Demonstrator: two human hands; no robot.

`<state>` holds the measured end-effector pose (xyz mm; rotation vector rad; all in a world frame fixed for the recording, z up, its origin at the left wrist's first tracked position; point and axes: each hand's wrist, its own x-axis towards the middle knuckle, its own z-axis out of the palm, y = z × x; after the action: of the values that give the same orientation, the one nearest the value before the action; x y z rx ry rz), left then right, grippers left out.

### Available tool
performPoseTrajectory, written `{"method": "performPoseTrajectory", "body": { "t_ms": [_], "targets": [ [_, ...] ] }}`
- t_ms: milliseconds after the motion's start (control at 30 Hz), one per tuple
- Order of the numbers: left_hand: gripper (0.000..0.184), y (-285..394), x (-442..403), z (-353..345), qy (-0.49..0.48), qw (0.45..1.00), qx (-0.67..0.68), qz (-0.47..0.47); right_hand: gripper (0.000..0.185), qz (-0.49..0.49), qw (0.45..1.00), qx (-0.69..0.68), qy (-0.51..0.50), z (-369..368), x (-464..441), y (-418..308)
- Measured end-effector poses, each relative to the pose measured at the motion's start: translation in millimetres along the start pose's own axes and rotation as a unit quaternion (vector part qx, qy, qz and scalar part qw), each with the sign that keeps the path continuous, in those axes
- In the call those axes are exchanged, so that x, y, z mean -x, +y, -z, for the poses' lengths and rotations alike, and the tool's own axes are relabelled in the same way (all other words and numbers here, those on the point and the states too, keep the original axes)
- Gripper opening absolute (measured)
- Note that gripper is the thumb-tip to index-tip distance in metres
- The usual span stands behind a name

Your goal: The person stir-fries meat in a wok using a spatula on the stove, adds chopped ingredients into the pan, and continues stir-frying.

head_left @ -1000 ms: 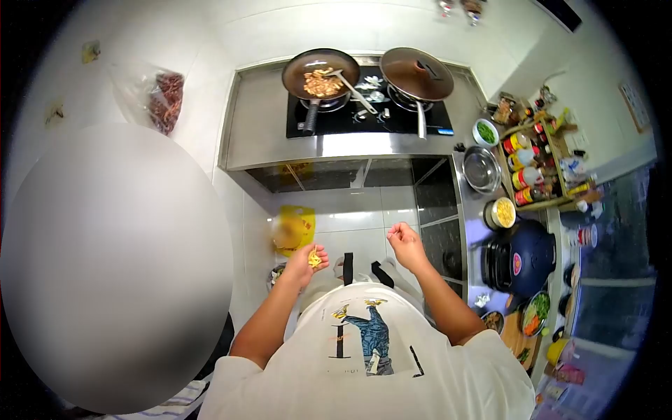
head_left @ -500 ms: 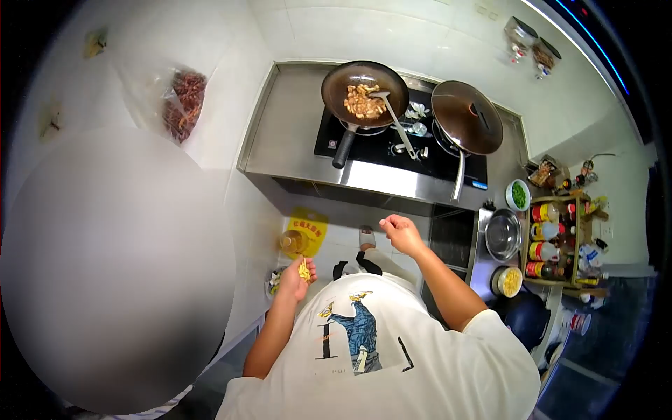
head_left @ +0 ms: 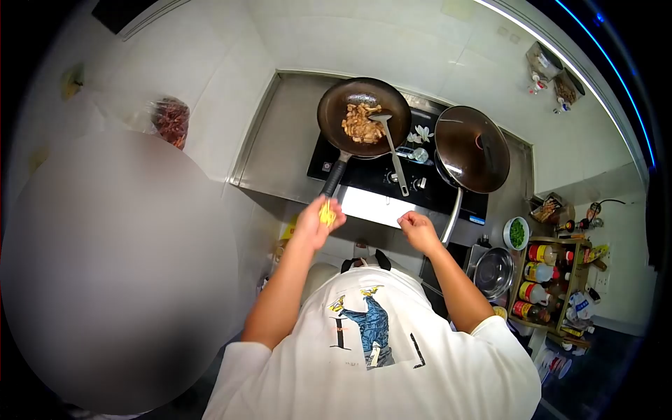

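My left hand [head_left: 316,225] is cupped, palm up, around a small heap of pale yellow strips [head_left: 327,213], just below the black handle of an open wok [head_left: 329,126]. Browned meat pieces [head_left: 361,124] lie in that wok. A metal spatula [head_left: 396,157] leans over its rim, its handle resting across the black hob. To the right, my right hand [head_left: 420,232] is closed with fingertips pinched together, in front of the counter edge and near the steel handle of a second pan. Whether the pinch holds anything is too small to tell.
A brown-glass lid [head_left: 472,150] covers the second pan. On the right stand a bowl of chopped greens [head_left: 516,233], a clear bowl [head_left: 494,273] and a rack of sauce bottles [head_left: 542,280]. A blurred round area hides much of the left side.
My left hand has risen towards the wok handle with the yellow strips in it. My right hand has moved slightly right, still pinched. The view has shifted, so the stove sits lower.
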<state>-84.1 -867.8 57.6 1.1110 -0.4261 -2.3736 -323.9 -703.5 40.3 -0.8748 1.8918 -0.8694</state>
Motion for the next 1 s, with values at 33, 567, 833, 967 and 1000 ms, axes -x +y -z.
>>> {"method": "performPoseTrajectory", "body": {
  "t_ms": [33,567,833,967,1000],
  "targets": [
    [0.032,11.4,-20.7,-14.8,-0.020,1.000,0.007,-0.015,0.022,-0.001,1.000,-0.012,-0.005,1.1,1.7,3.9],
    [0.084,137.3,-162.7,-176.3,-0.011,0.984,-0.173,-0.038,0.020,-0.074,0.996,-0.037,0.043,15.7,55.2,30.5],
    [0.066,155.0,-181.1,-181.7,-0.005,0.913,-0.389,-0.122,0.021,-0.061,0.997,-0.016,0.045,19.7,50.9,20.8],
    [0.034,152.5,-176.0,-182.3,0.004,0.869,-0.417,-0.267,0.020,-0.008,0.998,-0.008,0.055,12.2,41.0,26.8],
    [0.027,151.8,-175.5,-182.1,0.011,0.869,-0.395,-0.297,0.019,-0.003,0.999,-0.013,0.049,13.3,39.9,19.9]
  ]
}}
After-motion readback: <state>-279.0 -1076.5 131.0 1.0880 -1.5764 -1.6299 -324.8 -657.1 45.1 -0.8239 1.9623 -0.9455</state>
